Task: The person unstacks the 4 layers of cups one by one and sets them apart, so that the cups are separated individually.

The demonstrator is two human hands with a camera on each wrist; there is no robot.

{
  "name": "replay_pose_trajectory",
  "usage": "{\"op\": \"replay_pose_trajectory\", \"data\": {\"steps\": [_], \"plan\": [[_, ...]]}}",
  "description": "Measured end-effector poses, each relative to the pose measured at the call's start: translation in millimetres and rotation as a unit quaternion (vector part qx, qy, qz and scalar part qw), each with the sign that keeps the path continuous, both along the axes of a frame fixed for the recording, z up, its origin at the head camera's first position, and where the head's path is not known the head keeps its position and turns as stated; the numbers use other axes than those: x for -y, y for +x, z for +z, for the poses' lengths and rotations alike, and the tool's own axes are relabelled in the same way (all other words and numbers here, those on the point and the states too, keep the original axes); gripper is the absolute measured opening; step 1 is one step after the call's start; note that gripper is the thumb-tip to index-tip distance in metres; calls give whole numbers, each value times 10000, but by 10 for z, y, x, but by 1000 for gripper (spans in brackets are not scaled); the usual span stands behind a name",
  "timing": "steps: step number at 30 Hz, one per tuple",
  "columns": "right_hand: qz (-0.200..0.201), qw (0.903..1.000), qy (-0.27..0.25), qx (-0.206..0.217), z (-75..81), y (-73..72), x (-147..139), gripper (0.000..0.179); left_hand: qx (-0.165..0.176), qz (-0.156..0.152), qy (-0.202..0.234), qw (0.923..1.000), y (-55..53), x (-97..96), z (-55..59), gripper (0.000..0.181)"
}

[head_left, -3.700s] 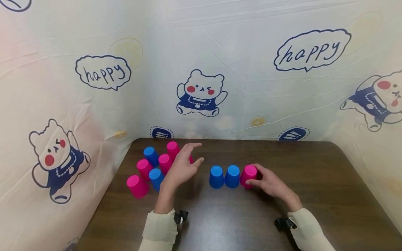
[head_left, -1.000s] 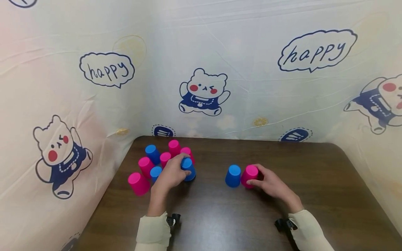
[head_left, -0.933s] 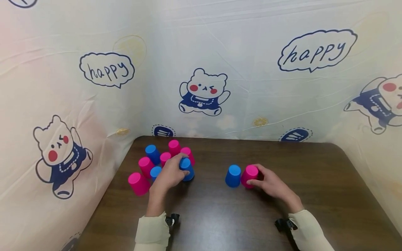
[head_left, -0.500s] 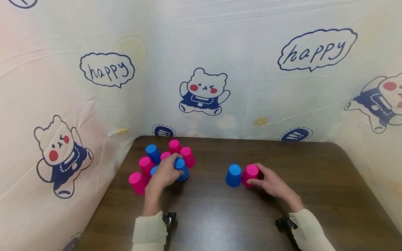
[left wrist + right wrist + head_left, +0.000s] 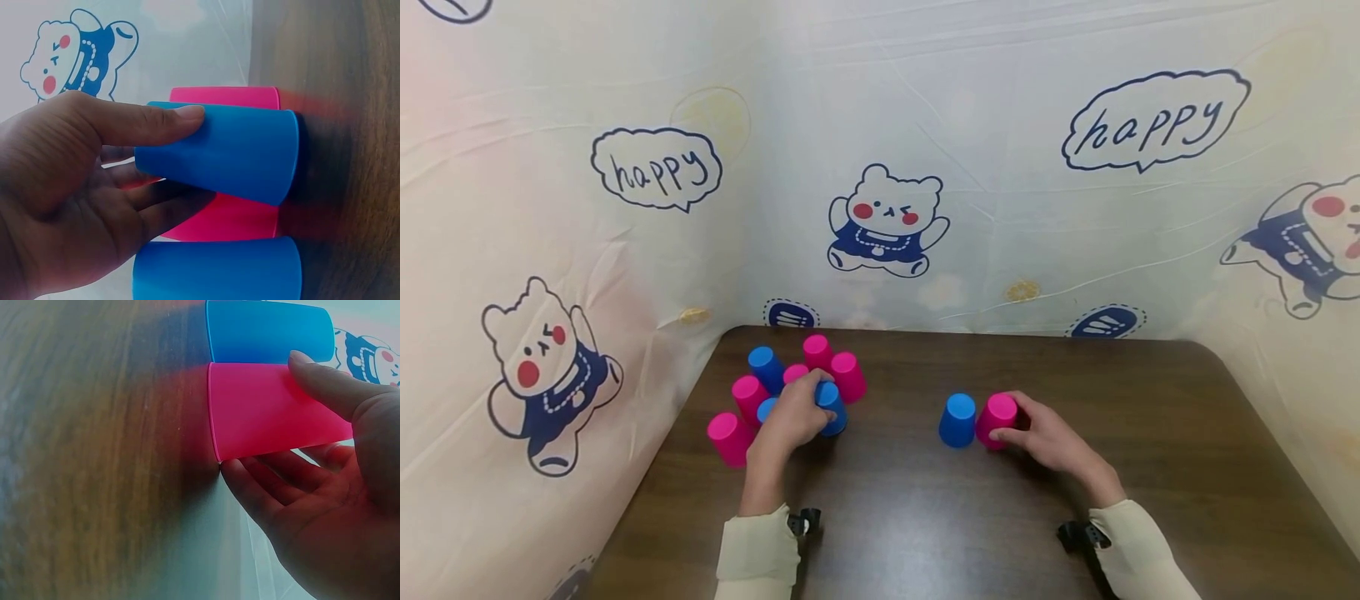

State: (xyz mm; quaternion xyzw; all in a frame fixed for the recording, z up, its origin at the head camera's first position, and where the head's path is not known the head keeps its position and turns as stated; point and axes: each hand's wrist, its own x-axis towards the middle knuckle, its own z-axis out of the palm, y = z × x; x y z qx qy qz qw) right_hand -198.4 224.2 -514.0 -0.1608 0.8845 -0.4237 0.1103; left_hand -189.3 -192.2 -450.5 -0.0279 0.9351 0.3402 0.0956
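My left hand [image 5: 792, 414] holds an upside-down blue cup [image 5: 831, 407] at the right side of the left group of cups. In the left wrist view, the thumb lies along the blue cup [image 5: 237, 147], with fingers on its other side. Pink cups stand behind it, and another blue cup is beside it. My right hand [image 5: 1051, 440] grips an upside-down pink cup [image 5: 995, 417] on the table. Its thumb and fingers lie on opposite sides of the pink cup [image 5: 269, 409]. A blue cup [image 5: 957, 422] stands against that cup's left side.
The left group also has a pink cup [image 5: 730, 439] in front, a blue cup [image 5: 766, 370] at the back and several more pink ones. My left hand partly hides another blue cup [image 5: 766, 410]. Printed cloth hangs around the brown table [image 5: 895, 517].
My left hand, empty at first, has taken the leftmost blue cup from the right-hand row and carried it left to the other group. My right hand stays on the pink cup.
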Motion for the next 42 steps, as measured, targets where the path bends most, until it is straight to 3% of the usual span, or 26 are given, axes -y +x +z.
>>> {"op": "replay_pose_trajectory", "data": {"steps": [12, 29, 36, 42], "plan": [[42, 10000, -42, 25, 7, -5, 24, 56, 47, 74, -64, 9999, -9, -10, -68, 62], [24, 10000, -48, 48, 10, -4, 12, 59, 74, 33, 7, 10000, -33, -36, -78, 66], [20, 10000, -54, 42, 2, -1, 9, 59, 1, 74, 54, 10000, 1, -73, 22, 76], [40, 9999, -90, 62, 2, 0, 8, 59, -575, 84, 74, 9983, 40, -144, 185, 77]]}}
